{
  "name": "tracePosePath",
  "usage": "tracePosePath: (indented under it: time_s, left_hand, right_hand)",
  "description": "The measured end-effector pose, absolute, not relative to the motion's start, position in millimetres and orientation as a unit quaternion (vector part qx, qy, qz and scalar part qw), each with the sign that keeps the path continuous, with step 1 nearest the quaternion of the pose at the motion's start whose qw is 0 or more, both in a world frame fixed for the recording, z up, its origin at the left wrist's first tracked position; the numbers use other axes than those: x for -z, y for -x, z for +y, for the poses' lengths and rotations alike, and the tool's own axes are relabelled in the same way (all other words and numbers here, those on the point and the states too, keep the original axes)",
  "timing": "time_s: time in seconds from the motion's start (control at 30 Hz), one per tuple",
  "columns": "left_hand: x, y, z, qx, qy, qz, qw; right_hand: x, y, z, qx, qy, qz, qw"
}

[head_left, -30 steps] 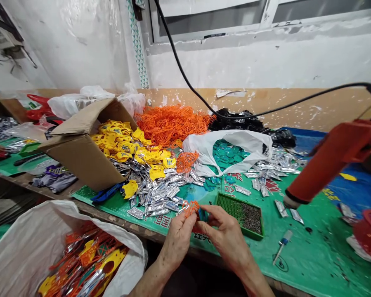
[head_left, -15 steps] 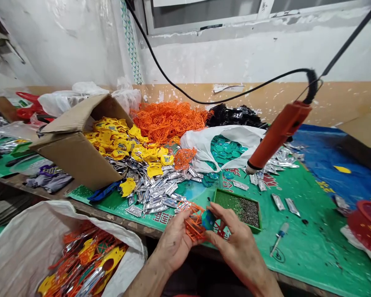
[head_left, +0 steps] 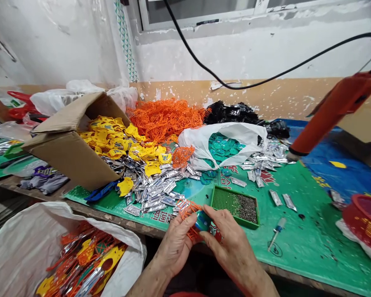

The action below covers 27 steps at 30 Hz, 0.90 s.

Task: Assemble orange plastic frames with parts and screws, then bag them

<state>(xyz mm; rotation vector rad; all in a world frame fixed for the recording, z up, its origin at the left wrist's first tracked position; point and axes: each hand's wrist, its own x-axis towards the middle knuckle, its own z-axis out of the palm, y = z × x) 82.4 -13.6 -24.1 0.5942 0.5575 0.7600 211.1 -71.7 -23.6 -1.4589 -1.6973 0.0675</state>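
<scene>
My left hand [head_left: 177,243] is closed on an orange plastic lattice frame [head_left: 187,207], its thumb lying over the part. A translucent teal plastic piece [head_left: 203,221] sits against the frame, and my right hand [head_left: 227,237] pinches it by its right side between thumb and fingers. Both hands are close together over the table's front edge. Just beyond them stands a green tray [head_left: 225,200] with small dark screws [head_left: 247,208] gathered at its right end. Much of the frame is hidden by my fingers.
An orange electric screwdriver [head_left: 335,113] hangs at the right on a black cable. A cardboard box [head_left: 67,156] spills yellow parts [head_left: 111,136] beside silver pieces [head_left: 156,189]. A white bag [head_left: 193,140] holds teal pieces. A hand screwdriver [head_left: 277,233] and red basket [head_left: 363,218] lie right; a sack [head_left: 132,251] stands left.
The teal piece has come down against the orange frame, and my left thumb has moved over toward it. The hanging electric screwdriver has swung to the right.
</scene>
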Motion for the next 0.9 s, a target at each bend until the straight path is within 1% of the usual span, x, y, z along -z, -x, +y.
tracePosePath:
  time_s: [0.23,0.4,0.5,0.77,0.9]
  left_hand:
    - [27.7,-82.6,-15.0,-0.367,-0.251,0.258,0.858]
    - [26.4,-85.0,-16.2,-0.377,-0.275,0.234,0.853]
    - [27.7,-86.0,-16.9,-0.380,-0.268,0.237,0.853]
    - [32.6,-86.7,-18.5,-0.383,-0.221,0.260,0.858]
    - [30.3,-87.9,-18.7,-0.374,-0.228,0.276,0.856]
  right_hand:
    - [21.9,-204.9,-74.5,-0.035,0.605,-0.668,0.433]
    - [25.1,-202.9,-75.0,0.027,0.634,-0.657,0.408]
    - [26.2,-202.2,-75.1,0.034,0.638,-0.654,0.406]
    - [25.8,-205.0,-77.6,0.003,0.622,-0.644,0.445]
    - [23.9,-214.1,-78.6,0.007,0.629,-0.625,0.462]
